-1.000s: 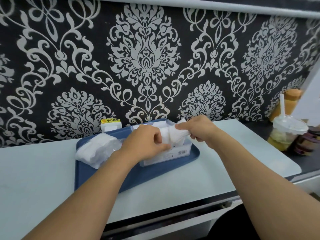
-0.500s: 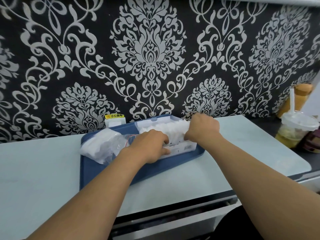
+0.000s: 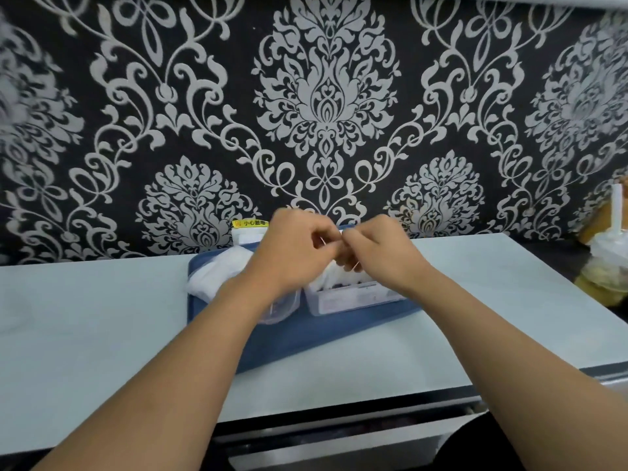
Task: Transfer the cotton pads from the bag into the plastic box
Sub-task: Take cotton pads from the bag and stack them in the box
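Counter (image 3: 102,334): pale top against patterned wallpaper.
Tray (image 3: 306,338): blue, on the counter.
Plastic box (image 3: 350,299): clear, on the tray, white cotton pads (image 3: 331,278) inside.
Bag (image 3: 217,275): left of the box, on the tray.
Left hand (image 3: 294,249): fingers curled above the box, apparently pinching something white.
Right hand (image 3: 380,253): fingertips meet the left's; hold blurred, cannot tell.

Both hands, left (image 3: 292,249) and right (image 3: 380,253), meet with fingers curled.

Pale counter (image 3: 102,334) bearing blue tray (image 3: 306,338), perhaps cup (image 3: 601,277).
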`<control>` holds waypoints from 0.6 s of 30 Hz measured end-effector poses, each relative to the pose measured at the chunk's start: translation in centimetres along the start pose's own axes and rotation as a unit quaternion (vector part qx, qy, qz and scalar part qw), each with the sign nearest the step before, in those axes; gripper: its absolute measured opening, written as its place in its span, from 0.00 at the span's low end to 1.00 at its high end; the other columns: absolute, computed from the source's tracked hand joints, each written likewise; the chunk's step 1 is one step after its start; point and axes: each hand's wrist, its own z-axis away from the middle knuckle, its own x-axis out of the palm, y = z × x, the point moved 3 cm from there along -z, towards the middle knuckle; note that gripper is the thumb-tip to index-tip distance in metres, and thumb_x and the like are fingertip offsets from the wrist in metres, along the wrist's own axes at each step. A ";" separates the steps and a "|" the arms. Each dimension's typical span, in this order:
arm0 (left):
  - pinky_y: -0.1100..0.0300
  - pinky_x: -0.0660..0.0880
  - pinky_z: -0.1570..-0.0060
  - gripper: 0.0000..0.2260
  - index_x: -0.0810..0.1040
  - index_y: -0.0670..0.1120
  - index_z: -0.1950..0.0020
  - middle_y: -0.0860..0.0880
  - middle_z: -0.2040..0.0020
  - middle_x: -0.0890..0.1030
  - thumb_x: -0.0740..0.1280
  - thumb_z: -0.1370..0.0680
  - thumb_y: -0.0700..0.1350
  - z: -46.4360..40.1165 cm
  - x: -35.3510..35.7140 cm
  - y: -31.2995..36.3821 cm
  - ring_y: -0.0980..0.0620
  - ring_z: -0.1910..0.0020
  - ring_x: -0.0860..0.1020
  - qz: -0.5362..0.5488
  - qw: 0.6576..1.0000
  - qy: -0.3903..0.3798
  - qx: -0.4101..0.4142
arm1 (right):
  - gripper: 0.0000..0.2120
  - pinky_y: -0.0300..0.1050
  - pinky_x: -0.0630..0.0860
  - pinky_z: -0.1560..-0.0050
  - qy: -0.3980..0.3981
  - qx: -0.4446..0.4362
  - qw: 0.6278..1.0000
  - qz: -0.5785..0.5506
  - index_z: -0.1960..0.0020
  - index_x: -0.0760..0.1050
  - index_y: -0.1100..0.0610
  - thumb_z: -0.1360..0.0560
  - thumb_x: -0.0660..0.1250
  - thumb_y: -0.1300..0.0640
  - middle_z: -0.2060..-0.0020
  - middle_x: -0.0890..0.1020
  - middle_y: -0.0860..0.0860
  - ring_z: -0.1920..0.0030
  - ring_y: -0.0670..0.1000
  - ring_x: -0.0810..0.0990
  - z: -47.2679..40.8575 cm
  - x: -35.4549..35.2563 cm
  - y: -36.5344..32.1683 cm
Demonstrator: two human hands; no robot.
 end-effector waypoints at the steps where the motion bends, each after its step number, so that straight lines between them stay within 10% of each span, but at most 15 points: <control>1: 0.60 0.81 0.60 0.01 0.86 0.46 0.57 0.52 0.64 0.85 0.75 0.26 0.43 0.3 -2.4 -0.2 0.53 0.64 0.83 0.050 0.993 0.104 0.006 | 0.17 0.50 0.82 0.60 -0.051 0.020 0.996 -0.066 0.63 0.84 0.65 0.22 0.61 0.62 0.67 0.86 0.56 0.67 0.51 0.82 0.5 1.1 -0.9; 5: 0.52 0.80 0.46 0.08 0.84 0.44 0.46 0.49 0.51 0.85 0.70 0.25 0.41 2.2 -9.3 -5.8 0.50 0.51 0.83 0.101 0.941 0.305 -0.104 | 0.13 0.43 0.81 0.53 -0.175 -0.007 0.981 -0.086 0.55 0.83 0.69 0.22 0.63 0.63 0.62 0.86 0.54 0.62 0.48 0.82 1.0 4.9 -2.4; 10: 0.54 0.71 0.52 0.12 0.81 0.44 0.49 0.49 0.46 0.82 0.68 0.25 0.51 4.5 -6.8 -13.1 0.48 0.48 0.78 0.002 0.938 -0.009 -0.346 | 0.10 0.43 0.71 0.56 -0.234 -0.159 0.934 0.218 0.59 0.77 0.55 0.24 0.63 0.67 0.60 0.78 0.51 0.60 0.51 0.76 0.4 10.7 -1.9; 18: 0.56 0.71 0.48 0.12 0.81 0.44 0.46 0.49 0.48 0.81 0.61 0.17 0.50 5.6 -5.6 -14.2 0.49 0.48 0.78 -0.018 0.964 -0.023 -0.265 | 0.10 0.40 0.71 0.49 -0.170 -0.149 0.915 0.335 0.44 0.77 0.56 0.25 0.67 0.56 0.52 0.81 0.50 0.49 0.54 0.81 -2.9 15.5 -0.1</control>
